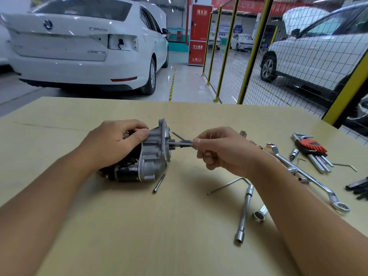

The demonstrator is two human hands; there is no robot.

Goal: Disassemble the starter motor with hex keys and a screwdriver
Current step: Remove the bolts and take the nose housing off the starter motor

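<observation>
Head view: the starter motor lies on its side on the table, under the left hand, whose fingers curl over its top. At the motor's three o'clock, the right hand pinches a hex key meeting the motor's end.

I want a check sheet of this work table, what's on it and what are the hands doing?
Surface: tan table, covered in a board-like sheet.
Job's things: starter motor lying on its side; hex key set in a red holder at the right; loose bolt in front of the motor.
Clutter: ring spanner, socket wrench, loose L-shaped key.
Hands: left hand grips the motor; right hand pinches a thin tool at the motor's end.
Cables: nothing seen.
Surroundings: white car, yellow mesh fence, red cabinet.
</observation>
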